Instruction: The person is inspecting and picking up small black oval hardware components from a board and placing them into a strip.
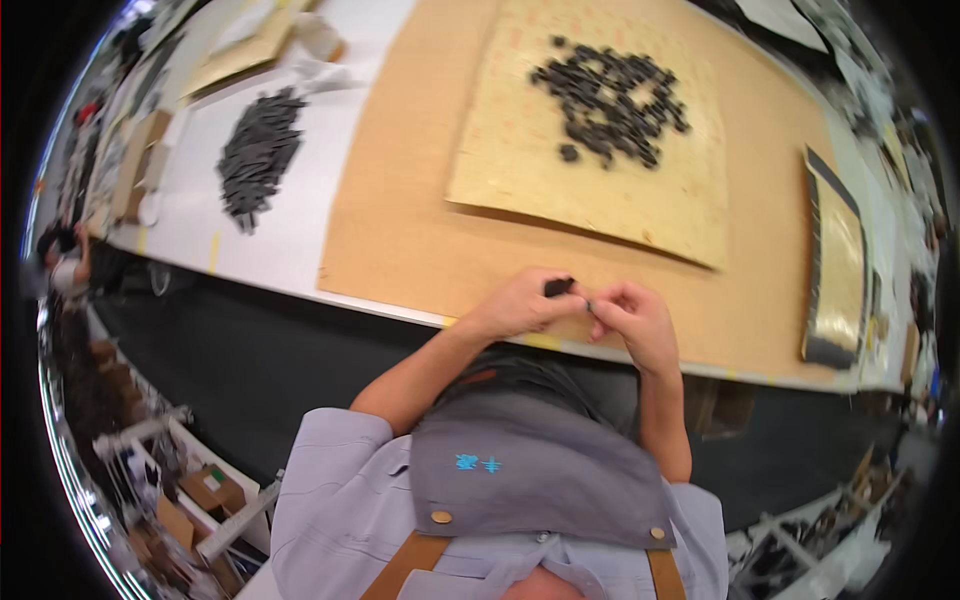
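Near the front edge of the table, my left hand (522,303) is closed around a small black piece (558,287), part of which sticks up above the fingers. My right hand (640,322) pinches at something small and dark right beside the left fingertips. The fingers hide most of it, so its kind cannot be made out. Beyond both hands, a pale yellow board (590,205) carries a loose heap of small black pieces (615,100). To the left, a pile of dark grey strips (262,155) lies on the white part of the table.
Brown sheeting (400,200) covers the middle of the table. A yellow panel with dark edges (838,265) lies at the right. Another board (240,55) and crumpled white plastic (325,72) are at the far left. A person (68,265) is at the left rim.
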Action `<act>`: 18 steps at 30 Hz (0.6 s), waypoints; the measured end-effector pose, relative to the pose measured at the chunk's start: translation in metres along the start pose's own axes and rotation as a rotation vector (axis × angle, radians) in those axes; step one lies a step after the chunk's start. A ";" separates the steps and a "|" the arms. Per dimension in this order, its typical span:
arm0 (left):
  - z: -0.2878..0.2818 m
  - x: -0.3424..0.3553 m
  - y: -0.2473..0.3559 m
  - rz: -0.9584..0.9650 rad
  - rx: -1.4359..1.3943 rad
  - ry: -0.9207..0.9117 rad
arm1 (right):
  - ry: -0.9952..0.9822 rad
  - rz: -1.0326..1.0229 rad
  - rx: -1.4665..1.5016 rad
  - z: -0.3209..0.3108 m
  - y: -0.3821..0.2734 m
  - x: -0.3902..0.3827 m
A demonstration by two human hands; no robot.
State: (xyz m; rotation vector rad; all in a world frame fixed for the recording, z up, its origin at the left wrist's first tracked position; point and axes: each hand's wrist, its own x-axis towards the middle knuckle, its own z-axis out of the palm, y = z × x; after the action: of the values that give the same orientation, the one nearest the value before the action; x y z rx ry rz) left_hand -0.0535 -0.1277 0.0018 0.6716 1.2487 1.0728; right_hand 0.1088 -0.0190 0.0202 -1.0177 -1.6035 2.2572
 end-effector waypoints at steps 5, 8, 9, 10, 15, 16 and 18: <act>0.016 0.022 -0.023 0.247 0.117 -0.111 | 0.106 -0.024 -0.080 -0.012 0.011 -0.025; 0.020 0.008 -0.012 0.257 0.139 -0.019 | -0.012 -0.079 -0.012 -0.022 0.018 -0.017; 0.019 0.006 -0.015 0.306 0.179 0.044 | -0.035 -0.075 -0.038 -0.017 0.016 -0.013; 0.021 0.005 -0.018 0.352 0.218 0.099 | -0.048 -0.070 -0.063 -0.014 0.014 -0.012; 0.023 0.013 -0.023 0.352 0.356 0.145 | 0.026 -0.076 -0.132 -0.015 0.015 -0.011; 0.021 0.015 -0.023 0.332 0.299 0.087 | 0.011 -0.067 -0.092 -0.016 0.014 -0.012; 0.016 0.022 -0.024 0.320 0.194 -0.024 | 0.019 -0.053 -0.035 -0.019 0.017 -0.014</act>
State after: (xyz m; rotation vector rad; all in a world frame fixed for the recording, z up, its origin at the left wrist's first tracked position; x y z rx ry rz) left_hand -0.0327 -0.1147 -0.0246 1.0567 1.2611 1.2085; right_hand 0.1346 -0.0185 0.0071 -0.9900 -1.6481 2.1854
